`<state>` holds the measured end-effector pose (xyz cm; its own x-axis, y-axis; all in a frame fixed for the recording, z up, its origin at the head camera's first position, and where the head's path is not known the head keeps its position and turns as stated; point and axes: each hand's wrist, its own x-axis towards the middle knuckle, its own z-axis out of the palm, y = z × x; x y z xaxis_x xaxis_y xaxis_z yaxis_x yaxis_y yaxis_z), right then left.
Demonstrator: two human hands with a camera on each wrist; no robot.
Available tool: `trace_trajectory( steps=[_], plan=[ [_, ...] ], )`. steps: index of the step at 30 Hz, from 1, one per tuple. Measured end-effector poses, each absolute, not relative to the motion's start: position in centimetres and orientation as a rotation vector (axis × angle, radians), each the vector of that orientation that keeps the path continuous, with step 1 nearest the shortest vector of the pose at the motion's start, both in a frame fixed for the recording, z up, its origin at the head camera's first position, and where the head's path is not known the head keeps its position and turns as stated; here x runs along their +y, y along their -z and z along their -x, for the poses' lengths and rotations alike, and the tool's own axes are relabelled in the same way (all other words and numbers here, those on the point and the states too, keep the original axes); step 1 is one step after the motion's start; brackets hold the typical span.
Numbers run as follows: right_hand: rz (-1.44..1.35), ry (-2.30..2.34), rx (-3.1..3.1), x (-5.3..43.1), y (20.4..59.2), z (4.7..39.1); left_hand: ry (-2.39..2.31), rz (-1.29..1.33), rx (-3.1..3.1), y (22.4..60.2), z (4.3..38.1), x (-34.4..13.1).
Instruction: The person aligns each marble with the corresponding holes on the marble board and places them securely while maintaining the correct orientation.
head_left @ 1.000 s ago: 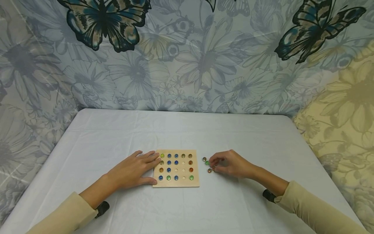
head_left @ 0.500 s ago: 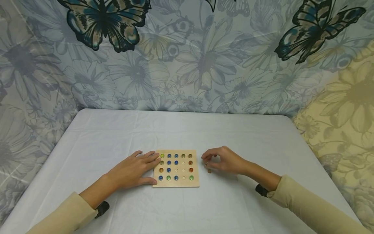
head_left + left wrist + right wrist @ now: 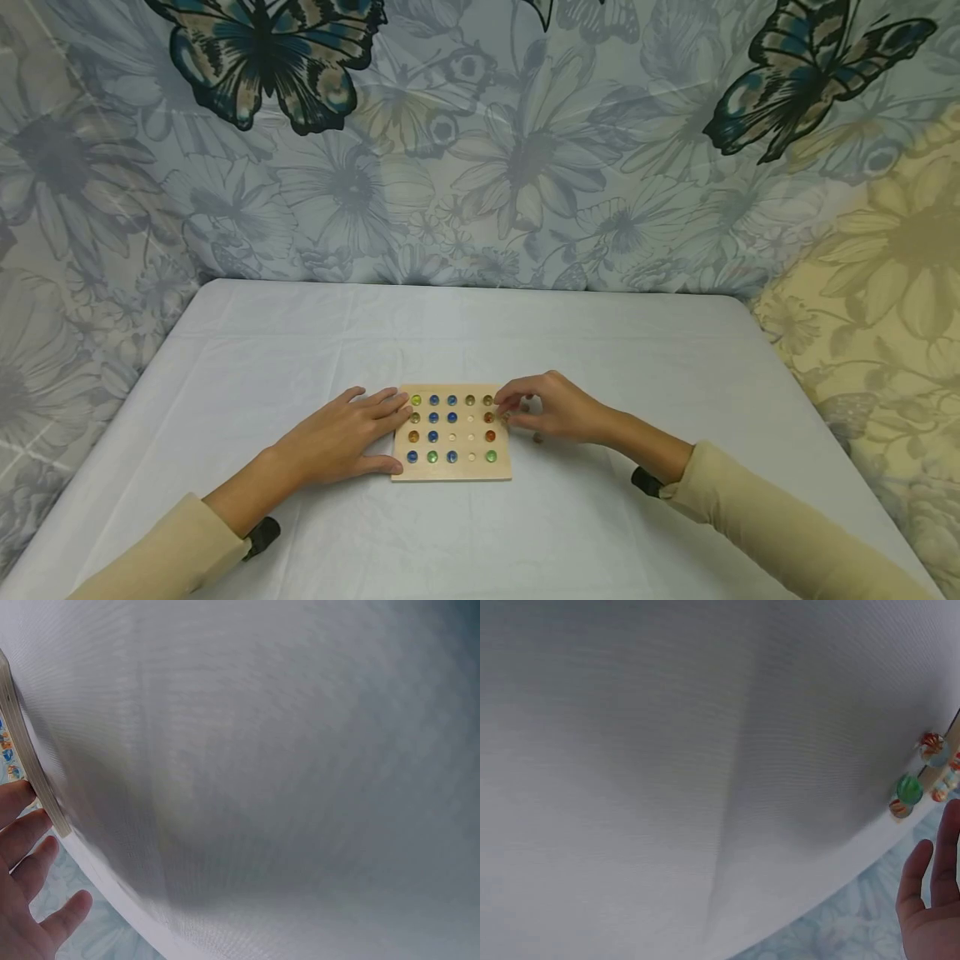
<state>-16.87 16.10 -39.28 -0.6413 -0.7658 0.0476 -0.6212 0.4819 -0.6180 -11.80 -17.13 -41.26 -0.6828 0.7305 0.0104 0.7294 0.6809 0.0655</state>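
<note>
A pale wooden board [image 3: 457, 472] with rows of round hollows lies mid-table, most hollows holding glass marbles in blue, green, yellow and amber. Several hollows in its middle and right part are bare. My left hand [image 3: 347, 437] rests on the board's left edge, fingers spread and fairly straight; the left wrist view shows its fingers [image 3: 34, 870] by the board's side. Over the right edge, my right hand [image 3: 558, 408] pinches a small marble between thumb and index finger, its colour hard to tell. Beside the board lie a green marble [image 3: 909, 789] and two orange-streaked ones, mostly hidden in the head view.
A white cloth [image 3: 480, 542] covers the table, its far edge meeting a hanging fabric [image 3: 480, 208] printed with flowers and butterflies. Dark wrist devices sit at both sleeve cuffs.
From the loose marbles my right hand has moved left to the board's right edge, a marble between its fingertips. The left hand and the board have stayed in place.
</note>
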Motion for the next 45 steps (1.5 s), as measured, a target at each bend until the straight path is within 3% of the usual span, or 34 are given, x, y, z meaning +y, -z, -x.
trace_trajectory(
  steps=[45],
  plan=[
    [1.14,0.879,2.449,11.6,40.1,17.8,-0.12,-1.238,2.853,41.1,11.9,-17.1]
  ],
)
